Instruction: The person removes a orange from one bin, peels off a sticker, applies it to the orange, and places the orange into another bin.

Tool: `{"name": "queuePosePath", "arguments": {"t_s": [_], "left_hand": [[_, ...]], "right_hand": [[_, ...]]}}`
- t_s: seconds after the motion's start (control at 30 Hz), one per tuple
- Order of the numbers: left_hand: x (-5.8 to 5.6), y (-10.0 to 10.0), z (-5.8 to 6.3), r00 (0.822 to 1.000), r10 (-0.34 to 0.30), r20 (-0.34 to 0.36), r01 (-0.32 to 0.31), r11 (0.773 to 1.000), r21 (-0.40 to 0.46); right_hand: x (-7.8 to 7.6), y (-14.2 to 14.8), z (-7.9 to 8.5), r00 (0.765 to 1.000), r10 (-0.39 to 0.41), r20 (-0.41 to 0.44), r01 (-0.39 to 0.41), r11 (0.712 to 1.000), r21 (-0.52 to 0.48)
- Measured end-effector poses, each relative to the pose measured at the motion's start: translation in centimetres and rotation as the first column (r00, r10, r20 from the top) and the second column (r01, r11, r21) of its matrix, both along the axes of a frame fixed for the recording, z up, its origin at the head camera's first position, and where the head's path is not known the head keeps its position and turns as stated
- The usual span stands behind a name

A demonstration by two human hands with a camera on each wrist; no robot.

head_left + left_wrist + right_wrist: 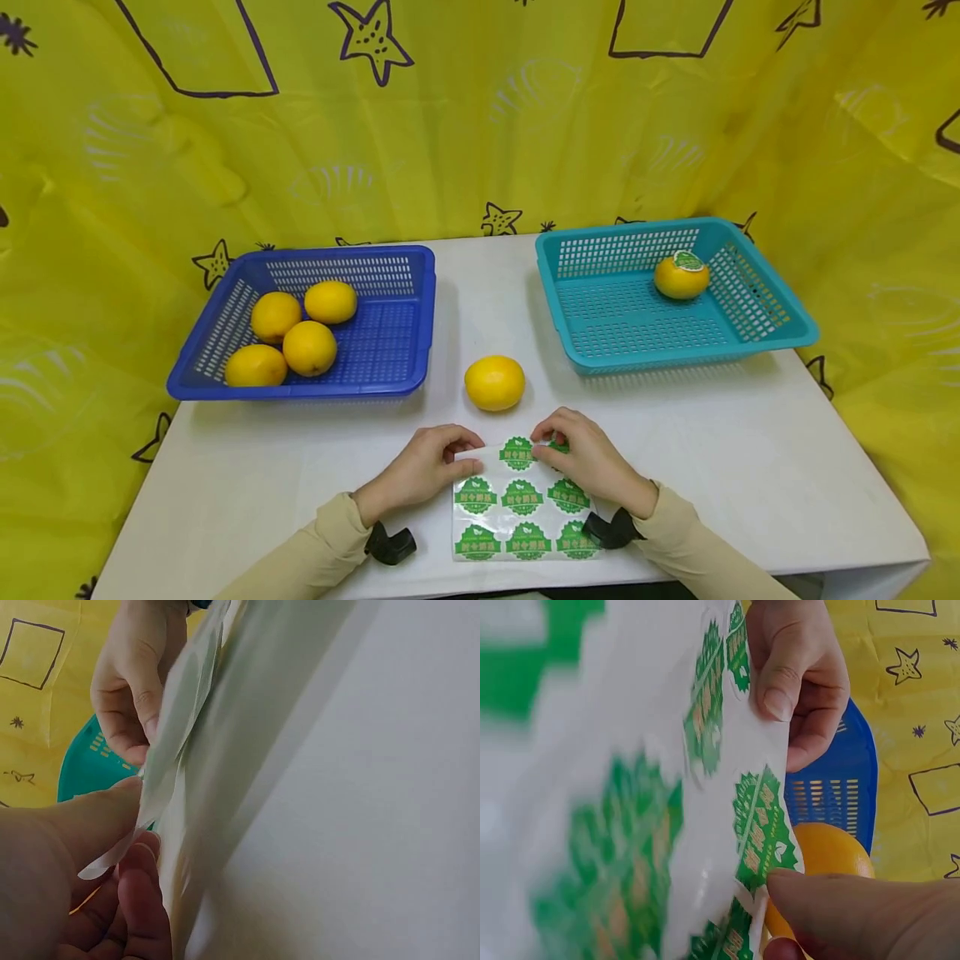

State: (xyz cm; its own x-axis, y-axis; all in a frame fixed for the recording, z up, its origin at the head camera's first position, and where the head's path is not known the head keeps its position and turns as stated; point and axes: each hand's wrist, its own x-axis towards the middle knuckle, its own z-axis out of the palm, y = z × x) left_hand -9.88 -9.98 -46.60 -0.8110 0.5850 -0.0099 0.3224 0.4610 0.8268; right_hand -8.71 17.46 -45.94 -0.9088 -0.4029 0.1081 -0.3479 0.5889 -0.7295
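While our left hand [426, 461] and right hand [588, 458] pinch the sticker sheet [522, 498], one labelled fruit [678, 282] seems done — one loose fruit [495, 383] and four basketed fruits [310, 348] look bare.

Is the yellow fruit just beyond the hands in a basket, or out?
Out: the head view shows the fruit on the white table, between the blue basket and the teal basket.
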Motion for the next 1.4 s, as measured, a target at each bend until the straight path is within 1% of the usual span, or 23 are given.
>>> {"name": "queuePosePath", "arguments": {"t_s": [0.1, 0.2, 0.37, 0.5, 0.57, 0.63, 0.67, 0.73, 0.83, 0.9, 1.0, 1.1, 1.27, 1.4], "left_hand": [[0.2, 0.0, -0.1, 1.000, 0.005, -0.022, -0.005, 1.000, -0.013], [0.4, 0.0, 0.0, 0.999, 0.011, -0.048, -0.013, 0.999, -0.041], [1.0, 0.1, 0.2, 0.994, 0.037, -0.102, -0.050, 0.992, -0.120], [1.7, -0.1, 0.6, 0.982, 0.046, -0.183, -0.086, 0.973, -0.216], [1.9, -0.2, 1.2, 0.972, 0.056, -0.228, -0.116, 0.959, -0.260], [2.0, -0.3, 2.0, 0.962, 0.073, -0.262, -0.150, 0.947, -0.284], [1.9, -0.3, 2.3, 0.957, 0.087, -0.276, -0.165, 0.947, -0.276], [1.4, 0.0, 3.0, 0.952, 0.113, -0.283, -0.178, 0.960, -0.216], [0.4, 0.8, 3.6, 0.951, 0.143, -0.275, -0.173, 0.981, -0.087], [-0.2, 1.3, 3.8, 0.951, 0.161, -0.262, -0.169, 0.986, -0.006], [-1.1, 2.0, 3.7, 0.950, 0.199, -0.241, -0.186, 0.980, 0.076], [-1.6, 2.4, 3.6, 0.945, 0.234, -0.229, -0.212, 0.970, 0.115], [-2.0, 2.8, 3.7, 0.939, 0.283, -0.194, -0.253, 0.954, 0.164], [-2.2, 3.0, 4.0, 0.938, 0.302, -0.172, -0.266, 0.942, 0.202]], "right_hand": [[0.1, -0.1, 0.1, 1.000, 0.007, 0.018, -0.007, 1.000, -0.002], [0.1, -0.1, 0.2, 0.999, 0.036, 0.034, -0.035, 0.999, -0.016], [0.0, 0.0, 0.5, 0.993, 0.094, 0.065, -0.089, 0.993, -0.073], [-0.2, 0.3, 1.0, 0.989, 0.115, 0.096, -0.100, 0.984, -0.149], [-0.5, 0.4, 1.4, 0.988, 0.121, 0.092, -0.103, 0.978, -0.182], [-0.8, 0.3, 1.9, 0.989, 0.129, 0.076, -0.111, 0.973, -0.203], [-1.0, 0.2, 2.2, 0.989, 0.130, 0.066, -0.114, 0.972, -0.207], [-1.4, 0.0, 2.6, 0.991, 0.129, 0.048, -0.116, 0.970, -0.212], [-2.1, -0.5, 3.2, 0.993, 0.118, 0.028, -0.109, 0.970, -0.219], [-2.5, -0.8, 3.4, 0.994, 0.110, 0.014, -0.104, 0.969, -0.225], [-3.2, -1.3, 3.7, 0.995, 0.104, 0.005, -0.100, 0.968, -0.231], [-3.8, -1.6, 3.8, 0.996, 0.089, -0.004, -0.087, 0.968, -0.235], [-4.6, -1.6, 4.3, 0.999, 0.035, -0.035, -0.042, 0.967, -0.250], [-5.1, -1.6, 4.7, 0.999, 0.015, -0.038, -0.024, 0.969, -0.248]]}}
